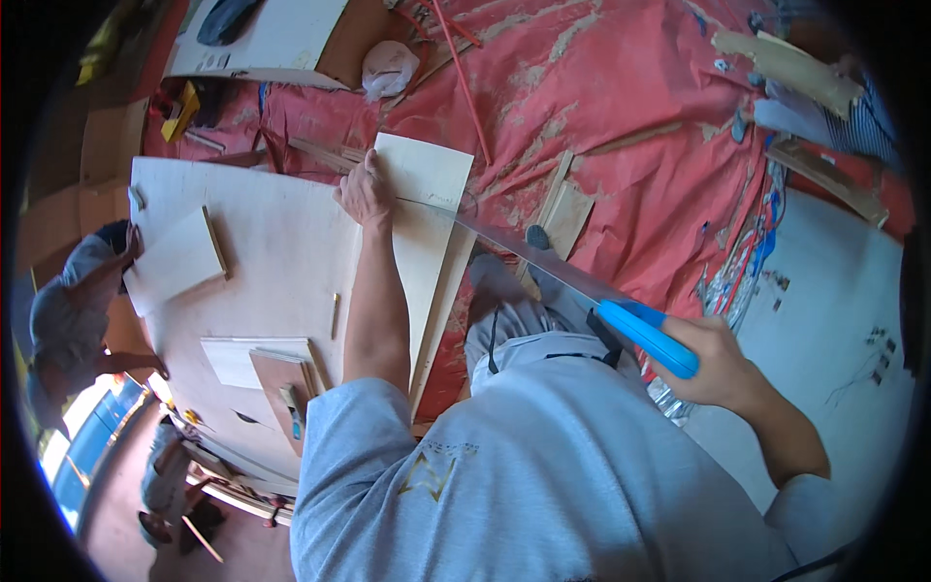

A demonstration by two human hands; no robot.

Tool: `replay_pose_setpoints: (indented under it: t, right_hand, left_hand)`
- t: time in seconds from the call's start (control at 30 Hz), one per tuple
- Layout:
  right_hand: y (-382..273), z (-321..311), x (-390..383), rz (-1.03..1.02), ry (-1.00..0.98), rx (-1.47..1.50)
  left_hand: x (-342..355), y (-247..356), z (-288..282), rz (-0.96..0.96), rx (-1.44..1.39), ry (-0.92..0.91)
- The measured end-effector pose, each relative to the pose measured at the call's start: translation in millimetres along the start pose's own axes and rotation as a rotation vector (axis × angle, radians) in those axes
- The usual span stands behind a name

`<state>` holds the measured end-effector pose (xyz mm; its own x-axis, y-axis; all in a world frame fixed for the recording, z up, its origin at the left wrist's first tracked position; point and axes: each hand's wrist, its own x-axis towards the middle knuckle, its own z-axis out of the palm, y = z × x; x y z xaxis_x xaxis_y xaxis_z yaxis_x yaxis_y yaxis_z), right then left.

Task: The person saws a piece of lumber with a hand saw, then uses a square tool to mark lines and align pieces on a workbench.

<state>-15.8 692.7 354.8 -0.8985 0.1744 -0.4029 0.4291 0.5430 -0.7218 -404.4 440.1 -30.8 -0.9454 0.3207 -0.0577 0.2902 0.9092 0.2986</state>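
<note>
A long pale board [425,167] lies along the right edge of the white worktable [262,199]. My left hand [365,191] is closed on the board's left side near its far end, fingers curled, thumb beside the cut line. My right hand [708,361] grips the blue handle [642,336] of a handsaw. The saw's blade [524,250] runs up and leftward across the board, just below my left hand. On the worktable lie a loose square panel [179,260], a pencil [335,312], stacked offcuts [228,361] and a small tool [291,412].
Red sheeting [572,68] with wood scraps [572,213] covers the floor ahead. A white panel with cables [824,291] is at right, a white cabinet [262,39] at top left. Two other people [73,301] [160,480] are at left and lower left; striped fabric [853,136] shows top right.
</note>
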Motion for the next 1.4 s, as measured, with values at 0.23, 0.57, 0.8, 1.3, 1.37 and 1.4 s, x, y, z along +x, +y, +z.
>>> replay_pose_setpoints:
  t: [0.23, 0.57, 0.8, 1.3, 1.37, 1.4]
  right_hand:
    - [83.6, 132.9, 114.9, 0.088, -0.008, -0.089]
    - [64.3, 31.5, 44.8, 0.189, 0.089, -0.136]
    - [58.8, 45.4, 34.9, 0.453, 0.138, 0.422]
    - [-63.9, 178.1, 200.0, -0.28, -0.23, 0.097]
    - [-70.7, 228.5, 256.8, -0.446, -0.224, -0.107]
    - [-80.5, 253.8, 279.9, -0.474, -0.246, -0.21]
  left_hand:
    - [-1.7, -4.3, 17.4, 0.1, 0.114, -0.014]
    - [-2.2, 10.5, 7.8, -0.066, 0.023, 0.083]
    - [0.0, -12.6, 8.7, 0.111, 0.017, 0.293]
    - [-201.6, -144.0, -98.9, -0.304, -0.285, 0.369]
    - [-240.1, -192.2, -106.7, -0.345, -0.223, 0.386]
    - [-259.7, -210.9, -108.0, -0.354, -0.165, 0.389]
